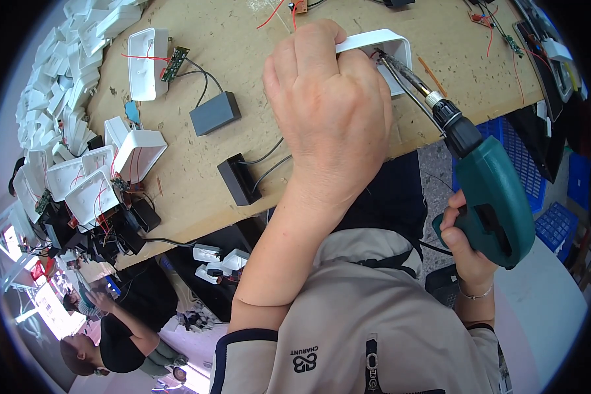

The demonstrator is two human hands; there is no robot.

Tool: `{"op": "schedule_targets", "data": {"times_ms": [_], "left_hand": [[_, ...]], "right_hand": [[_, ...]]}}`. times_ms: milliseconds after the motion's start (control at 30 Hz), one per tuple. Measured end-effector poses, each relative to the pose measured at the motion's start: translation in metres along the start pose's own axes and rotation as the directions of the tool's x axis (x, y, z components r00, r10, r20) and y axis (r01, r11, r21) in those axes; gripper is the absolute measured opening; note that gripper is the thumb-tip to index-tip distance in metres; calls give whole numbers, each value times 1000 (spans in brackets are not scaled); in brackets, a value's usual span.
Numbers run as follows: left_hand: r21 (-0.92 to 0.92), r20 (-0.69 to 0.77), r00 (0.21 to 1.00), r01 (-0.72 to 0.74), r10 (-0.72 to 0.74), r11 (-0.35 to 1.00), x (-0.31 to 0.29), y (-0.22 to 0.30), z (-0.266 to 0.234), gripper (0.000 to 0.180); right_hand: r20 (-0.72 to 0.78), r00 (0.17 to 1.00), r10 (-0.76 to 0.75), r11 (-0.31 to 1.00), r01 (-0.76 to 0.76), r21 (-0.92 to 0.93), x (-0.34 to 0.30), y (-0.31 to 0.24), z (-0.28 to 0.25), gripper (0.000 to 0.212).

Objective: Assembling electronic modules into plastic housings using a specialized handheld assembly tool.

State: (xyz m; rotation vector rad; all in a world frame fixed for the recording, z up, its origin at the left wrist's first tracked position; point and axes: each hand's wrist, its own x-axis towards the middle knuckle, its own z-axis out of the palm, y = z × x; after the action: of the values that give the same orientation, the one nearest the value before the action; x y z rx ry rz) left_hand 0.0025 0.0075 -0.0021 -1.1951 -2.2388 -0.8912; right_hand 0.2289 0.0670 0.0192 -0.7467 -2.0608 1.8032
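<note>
My left hand [331,105] is closed on a white plastic housing [401,49], keeping it tilted at the table's near edge. Part of the housing is covered by my fingers. On the right, my right hand [465,244] wraps round the grip of a green soldering gun [496,197]. The gun's metal tip and thin feed tube reach into the housing, close to my left fingertips. Whatever the tip touches inside is too small to make out. A black box with two cables [238,180] lies left of my left forearm.
Another white housing [133,65] is wired to a green circuit board [175,64] and a dark grey box [215,113]. White shells [62,79] are heaped at the far left, above wired housings [88,197]. A co-worker [121,341] sits at lower left. Blue crates [519,164] stand at right.
</note>
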Motion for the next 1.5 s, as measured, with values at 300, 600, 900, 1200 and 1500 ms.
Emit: {"op": "schedule_targets", "data": {"times_ms": [300, 600, 900, 1200, 1500], "left_hand": [[-22, -3, 1000, 3, -3, 1000, 0, 1, -1, 7], [-37, -8, 1000, -1, 1, 999, 0, 0, 0, 7], [-36, -9, 1000, 7, -7, 999, 0, 2, 0, 6], [-39, -6, 1000, 26, -27, 999, 1, 1, 1, 6], [-120, -11, 1000, 3, -5, 993, -1, -2, -1, 7]], "right_hand": [[-33, 998, 49, 998, -47, 46, -1, -5, 5, 53], [-62, 993, 104, 994, -102, 47, -5, -5, 6, 63], [-56, 998, 14, 1000, -14, 5, -11, 1, 4, 65], [-77, 992, -97, 994, 100, 43, -19, 3, -3, 67], [-181, 978, -103, 990, 118, 74, -16, 3, 2, 69]]}}
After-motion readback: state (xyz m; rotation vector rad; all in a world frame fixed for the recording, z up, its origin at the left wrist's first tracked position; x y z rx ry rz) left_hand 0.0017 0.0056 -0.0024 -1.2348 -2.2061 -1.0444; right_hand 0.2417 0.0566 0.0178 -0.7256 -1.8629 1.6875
